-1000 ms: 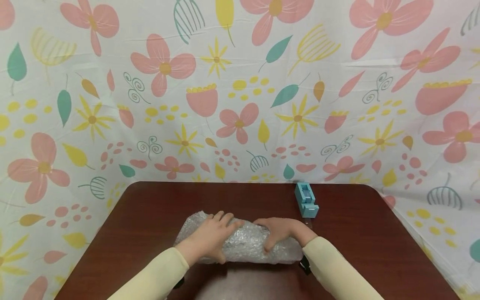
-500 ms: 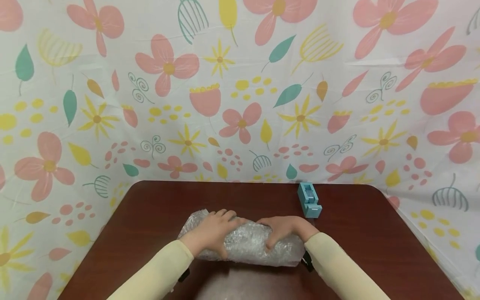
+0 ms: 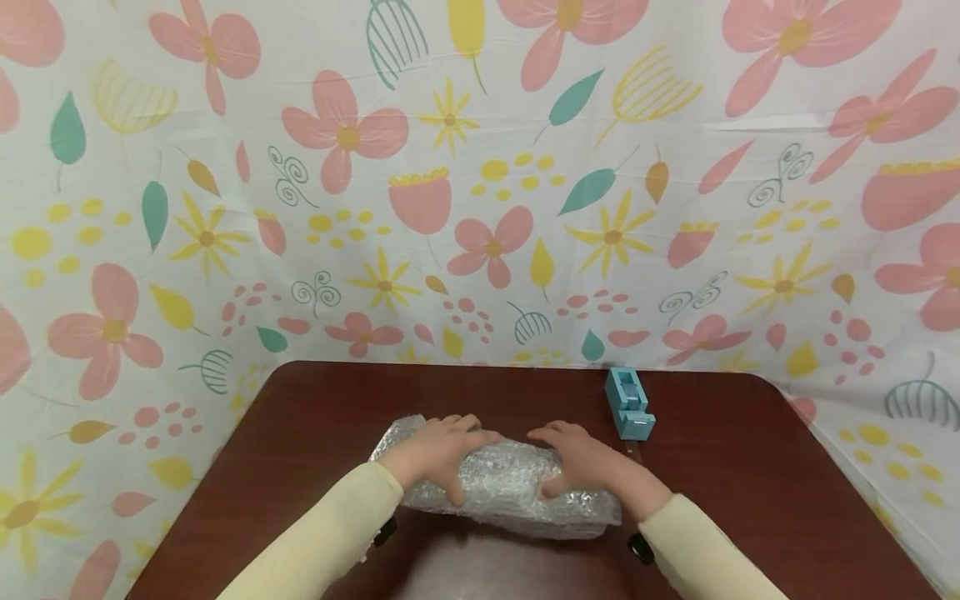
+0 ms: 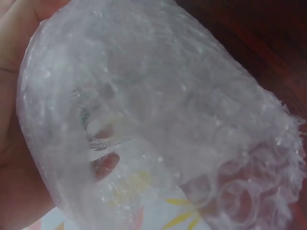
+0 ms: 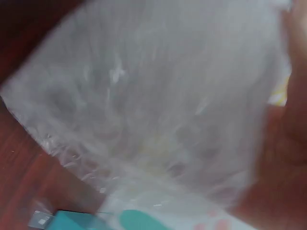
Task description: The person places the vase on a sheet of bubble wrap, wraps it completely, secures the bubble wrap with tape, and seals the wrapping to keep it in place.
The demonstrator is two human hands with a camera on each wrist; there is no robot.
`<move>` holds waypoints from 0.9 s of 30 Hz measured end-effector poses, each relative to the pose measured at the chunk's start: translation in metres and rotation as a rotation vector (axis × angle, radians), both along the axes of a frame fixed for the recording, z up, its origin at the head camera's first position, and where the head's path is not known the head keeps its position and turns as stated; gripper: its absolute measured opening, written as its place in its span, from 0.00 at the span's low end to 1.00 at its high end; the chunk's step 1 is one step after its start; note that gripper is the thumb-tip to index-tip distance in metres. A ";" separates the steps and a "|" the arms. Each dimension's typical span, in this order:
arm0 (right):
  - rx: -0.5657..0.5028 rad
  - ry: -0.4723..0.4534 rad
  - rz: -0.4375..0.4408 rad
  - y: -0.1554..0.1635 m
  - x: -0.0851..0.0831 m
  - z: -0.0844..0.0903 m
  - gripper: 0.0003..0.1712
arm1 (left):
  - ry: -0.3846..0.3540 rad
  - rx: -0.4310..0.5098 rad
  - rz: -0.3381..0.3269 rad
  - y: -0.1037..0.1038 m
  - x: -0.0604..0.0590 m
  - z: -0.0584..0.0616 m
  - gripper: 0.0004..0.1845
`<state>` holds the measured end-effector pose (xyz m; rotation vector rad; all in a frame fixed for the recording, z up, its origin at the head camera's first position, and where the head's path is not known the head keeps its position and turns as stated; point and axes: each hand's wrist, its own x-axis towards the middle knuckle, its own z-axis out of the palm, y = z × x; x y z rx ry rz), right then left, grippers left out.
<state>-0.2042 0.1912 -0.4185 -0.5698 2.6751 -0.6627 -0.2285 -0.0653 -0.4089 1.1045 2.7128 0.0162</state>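
A bundle of clear bubble wrap (image 3: 506, 483) lies across the dark wooden table, rolled into a thick cylinder. My left hand (image 3: 438, 454) holds its left part, fingers over the far side and thumb on the near side. Toward the other end, my right hand (image 3: 588, 467) grips the roll in the same way, with the thumb low on the front. The left wrist view looks into the roll's open end, where round bubbles show on the wrap (image 4: 158, 96). What the roll may contain cannot be told. The right wrist view is blurred.
A light-blue tape dispenser (image 3: 630, 404) stands at the back right, with a small narrow object (image 3: 633, 451) by its front end. Flowered cloth (image 3: 480, 208) hangs behind the table (image 3: 750, 467). A pale patch (image 3: 510, 571) shows at the near edge, sheet or glare.
The right hand has shifted its hold, its wrist moving outward from the roll. The roll's right end tilts slightly nearer. The whole head view has slid a little to the right.
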 end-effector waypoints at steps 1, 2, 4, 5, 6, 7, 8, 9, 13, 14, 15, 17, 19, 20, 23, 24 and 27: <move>0.017 0.107 0.002 -0.001 0.009 0.000 0.46 | -0.013 0.001 0.001 0.001 -0.001 0.001 0.55; 0.029 0.208 0.014 -0.001 0.017 -0.001 0.43 | -0.028 0.004 0.003 0.002 -0.002 0.002 0.55; 0.059 0.385 0.009 -0.004 0.032 -0.004 0.40 | -0.046 0.002 0.003 0.004 -0.005 0.004 0.54; 0.074 0.456 0.010 -0.005 0.038 -0.007 0.39 | -0.059 0.006 0.005 0.005 -0.006 0.004 0.54; 0.078 0.497 0.009 -0.006 0.043 -0.009 0.39 | -0.066 0.004 0.007 0.006 -0.008 0.005 0.54; 0.081 0.520 0.004 -0.007 0.047 -0.012 0.40 | -0.076 0.006 0.010 0.007 -0.010 0.005 0.53; 0.078 0.528 -0.001 -0.008 0.050 -0.014 0.42 | -0.088 0.009 0.015 0.008 -0.011 0.005 0.53; 0.076 0.525 -0.009 -0.008 0.051 -0.016 0.45 | -0.103 0.013 0.021 0.009 -0.013 0.005 0.53; 0.090 0.499 -0.024 -0.009 0.052 -0.026 0.58 | -0.168 0.015 0.041 0.012 -0.019 0.006 0.52; 0.102 0.504 -0.023 -0.009 0.052 -0.029 0.60 | -0.183 0.013 0.046 0.012 -0.020 0.007 0.52; 0.119 0.516 -0.017 -0.009 0.051 -0.031 0.62 | -0.200 0.013 0.050 0.012 -0.021 0.007 0.52; 0.147 0.553 -0.002 -0.009 0.049 -0.035 0.65 | -0.236 0.014 0.060 0.012 -0.024 0.009 0.52; 0.168 0.598 0.017 -0.010 0.046 -0.038 0.65 | -0.275 0.025 0.080 0.011 -0.026 0.010 0.52; 0.172 0.617 0.025 -0.011 0.044 -0.039 0.65 | -0.292 0.032 0.092 0.010 -0.027 0.011 0.52; 0.182 0.670 0.041 -0.012 0.039 -0.040 0.64 | -0.344 0.062 0.117 0.008 -0.032 0.012 0.52; 0.184 0.681 0.045 -0.012 0.038 -0.040 0.63 | -0.358 0.070 0.120 0.007 -0.034 0.012 0.53; 0.182 0.696 0.050 -0.011 0.035 -0.041 0.62 | -0.399 0.076 0.118 0.008 -0.039 0.011 0.55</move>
